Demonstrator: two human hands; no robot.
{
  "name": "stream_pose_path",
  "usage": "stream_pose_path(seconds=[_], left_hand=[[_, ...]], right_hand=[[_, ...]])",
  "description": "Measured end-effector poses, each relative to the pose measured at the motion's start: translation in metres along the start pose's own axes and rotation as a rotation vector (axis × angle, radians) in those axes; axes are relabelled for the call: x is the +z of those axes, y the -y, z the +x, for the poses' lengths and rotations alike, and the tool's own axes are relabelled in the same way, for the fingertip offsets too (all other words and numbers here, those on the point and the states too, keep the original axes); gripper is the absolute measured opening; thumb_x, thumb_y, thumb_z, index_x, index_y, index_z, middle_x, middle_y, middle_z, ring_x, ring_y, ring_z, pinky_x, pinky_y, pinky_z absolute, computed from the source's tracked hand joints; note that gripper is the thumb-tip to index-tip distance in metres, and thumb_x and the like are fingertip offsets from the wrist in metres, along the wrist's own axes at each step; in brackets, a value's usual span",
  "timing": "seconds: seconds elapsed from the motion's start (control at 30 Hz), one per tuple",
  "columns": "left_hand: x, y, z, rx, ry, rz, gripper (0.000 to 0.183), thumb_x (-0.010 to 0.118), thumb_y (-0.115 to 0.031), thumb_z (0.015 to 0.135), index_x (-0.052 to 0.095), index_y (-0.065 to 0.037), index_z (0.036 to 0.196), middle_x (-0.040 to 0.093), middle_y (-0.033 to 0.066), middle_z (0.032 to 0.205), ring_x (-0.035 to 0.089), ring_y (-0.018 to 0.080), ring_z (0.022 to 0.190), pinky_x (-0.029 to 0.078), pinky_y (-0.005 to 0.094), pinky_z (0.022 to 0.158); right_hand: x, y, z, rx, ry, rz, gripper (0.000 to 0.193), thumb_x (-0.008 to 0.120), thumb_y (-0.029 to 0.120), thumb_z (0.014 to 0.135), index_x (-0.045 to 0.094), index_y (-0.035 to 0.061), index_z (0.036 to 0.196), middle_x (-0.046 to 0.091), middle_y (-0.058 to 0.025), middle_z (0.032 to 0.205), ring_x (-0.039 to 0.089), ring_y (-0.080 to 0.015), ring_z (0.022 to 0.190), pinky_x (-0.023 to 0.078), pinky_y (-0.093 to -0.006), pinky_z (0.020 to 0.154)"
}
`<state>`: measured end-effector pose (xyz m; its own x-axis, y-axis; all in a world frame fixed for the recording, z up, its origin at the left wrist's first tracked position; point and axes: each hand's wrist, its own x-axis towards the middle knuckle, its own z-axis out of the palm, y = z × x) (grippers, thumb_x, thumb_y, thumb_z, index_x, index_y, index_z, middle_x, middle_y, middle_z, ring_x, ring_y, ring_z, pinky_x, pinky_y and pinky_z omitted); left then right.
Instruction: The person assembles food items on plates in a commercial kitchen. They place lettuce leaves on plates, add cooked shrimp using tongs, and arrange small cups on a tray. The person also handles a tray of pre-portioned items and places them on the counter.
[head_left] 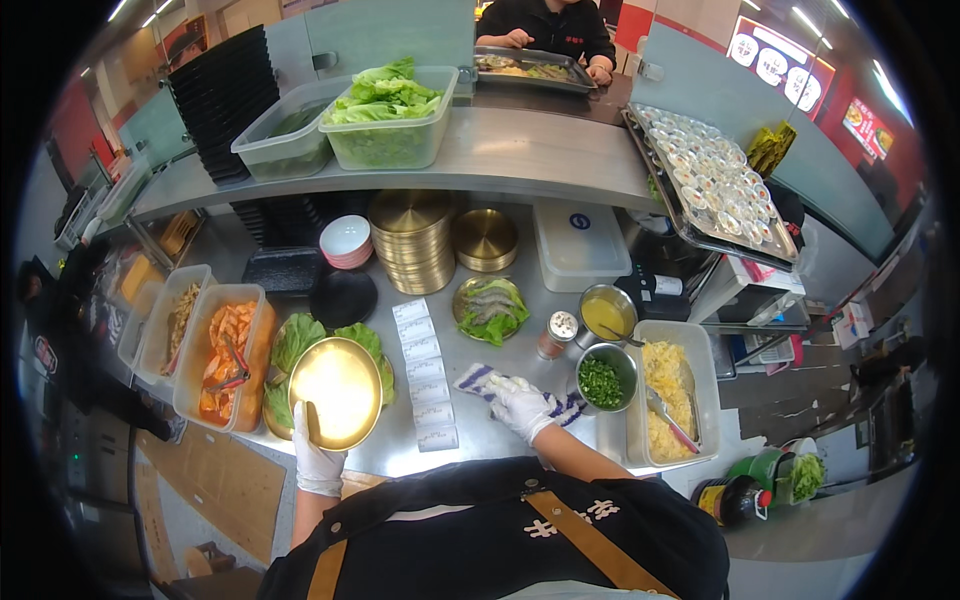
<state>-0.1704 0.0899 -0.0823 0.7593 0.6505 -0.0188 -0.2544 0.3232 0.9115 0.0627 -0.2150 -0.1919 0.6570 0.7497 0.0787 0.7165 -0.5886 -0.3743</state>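
Observation:
My left hand (317, 462), in a white glove, is closed on the near rim of a shiny gold metal plate (340, 385). The plate is held over green lettuce leaves (295, 343) at the left of the steel counter. My gloved right hand (520, 408) lies on a white and dark-striped cloth (474, 378), its fingers partly bunched against it; whether they grip it I cannot tell. Between the hands runs a strip of white paper slips (424, 365). Beyond it, another gold plate (463, 290) bears lettuce and grey shrimp (492, 301).
Kimchi fills a tub (262, 300) on the left. Gold plates (411, 245) are stacked behind. On the right stand a shaker (557, 335), chopped scallions (600, 383), a pot of yellow liquid (608, 312) and a tub (708, 390) of yellow shreds. A person (560, 30) works across the shelf.

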Motion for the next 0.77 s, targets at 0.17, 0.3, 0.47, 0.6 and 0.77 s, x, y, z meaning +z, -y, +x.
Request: stream_pose_path(seconds=[0.17, 0.3, 0.47, 0.6, 0.77], left_hand=[[-0.005, 0.005, -0.001, 0.148, 0.064, 0.338, 0.041, 0.039, -0.031, 0.108, 0.043, -0.003, 0.138, 0.053, 0.0141, 0.136, 0.056, 0.0222, 0.123, 0.05, 0.0361, 0.103], [-0.007, 0.008, -0.001, 0.118, 0.05, 0.279, 0.044, 0.04, -0.035, 0.107, 0.043, -0.004, 0.139, 0.052, 0.0139, 0.138, 0.055, 0.0233, 0.125, 0.05, 0.0375, 0.103], [-0.002, 0.007, 0.001, -0.007, -0.022, 0.028, 0.047, 0.042, -0.038, 0.106, 0.043, -0.005, 0.14, 0.052, 0.0134, 0.139, 0.055, 0.0242, 0.126, 0.05, 0.0389, 0.103], [0.001, 0.005, 0.0, -0.013, -0.017, -0.001, 0.047, 0.042, -0.038, 0.106, 0.043, -0.005, 0.14, 0.053, 0.0133, 0.138, 0.055, 0.0241, 0.126, 0.049, 0.0389, 0.104], [0.003, 0.005, -0.001, -0.041, -0.018, -0.076, 0.048, 0.041, -0.038, 0.106, 0.042, -0.005, 0.141, 0.053, 0.0137, 0.139, 0.055, 0.0242, 0.126, 0.049, 0.0389, 0.104]], right_hand=[[-0.001, 0.001, 0.001, 0.01, 0.004, 0.003, 0.05, 0.065, 0.03, 0.085, 0.06, 0.0185, 0.133, 0.056, -0.0054, 0.142, 0.054, -0.031, 0.122, 0.046, -0.0427, 0.101], [-0.002, 0.002, 0.001, 0.005, -0.006, -0.003, 0.052, 0.066, 0.029, 0.084, 0.059, 0.0182, 0.134, 0.055, -0.0052, 0.142, 0.054, -0.0306, 0.122, 0.046, -0.0418, 0.101], [0.001, 0.001, 0.0, -0.01, -0.028, -0.017, 0.053, 0.066, 0.028, 0.084, 0.059, 0.0183, 0.135, 0.056, -0.0056, 0.142, 0.055, -0.0306, 0.121, 0.046, -0.042, 0.1], [0.003, 0.0, 0.001, -0.011, -0.025, -0.019, 0.054, 0.066, 0.028, 0.083, 0.058, 0.0185, 0.136, 0.055, -0.0061, 0.142, 0.054, -0.0316, 0.121, 0.046, -0.0423, 0.1], [0.0, 0.002, 0.001, 0.003, -0.003, 0.003, 0.051, 0.066, 0.029, 0.084, 0.059, 0.0169, 0.133, 0.056, -0.007, 0.14, 0.052, -0.031, 0.124, 0.045, -0.044, 0.1]])
